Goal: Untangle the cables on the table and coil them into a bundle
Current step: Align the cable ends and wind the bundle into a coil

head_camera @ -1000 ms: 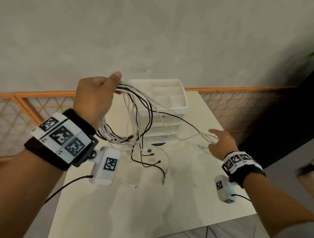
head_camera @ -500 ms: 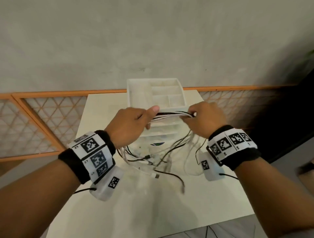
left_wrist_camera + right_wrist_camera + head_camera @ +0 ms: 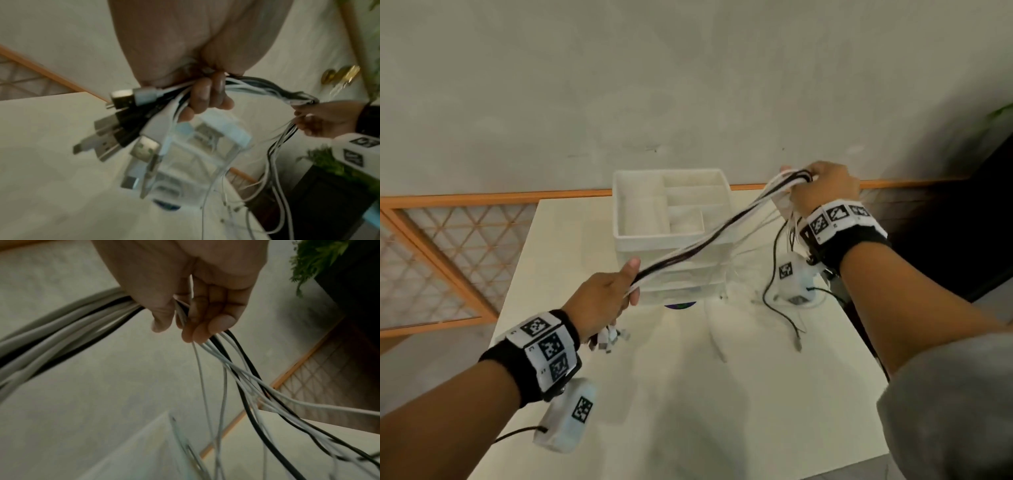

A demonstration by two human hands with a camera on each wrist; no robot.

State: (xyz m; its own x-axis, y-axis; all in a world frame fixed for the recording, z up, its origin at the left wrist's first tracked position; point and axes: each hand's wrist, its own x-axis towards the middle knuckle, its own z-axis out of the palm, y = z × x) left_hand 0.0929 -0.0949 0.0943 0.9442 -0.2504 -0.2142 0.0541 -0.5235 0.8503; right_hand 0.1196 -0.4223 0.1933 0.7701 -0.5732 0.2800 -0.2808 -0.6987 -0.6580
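A bundle of black and white cables [image 3: 705, 240] stretches taut in the air between my two hands, in front of the organizer. My left hand [image 3: 606, 301] grips one end low at the middle left; several USB plugs [image 3: 123, 126] stick out below its curled fingers [image 3: 205, 95]. My right hand [image 3: 822, 188] grips the bundle higher up at the right, near the wall. Below the right hand [image 3: 197, 309] the loose cable tails [image 3: 242, 386] hang down, and their ends [image 3: 796, 339] trail on the table.
A white plastic drawer organizer [image 3: 671, 233] with an open compartment tray on top stands at the back middle of the white table [image 3: 688, 411]. An orange lattice rail [image 3: 448, 246] runs behind the table. A green plant [image 3: 316, 257] and a dark area lie to the right.
My hands were close together in front of the organizer. The right hand has slid along the bundle up and to the right, the left has dropped lower, and the cables are pulled straight.
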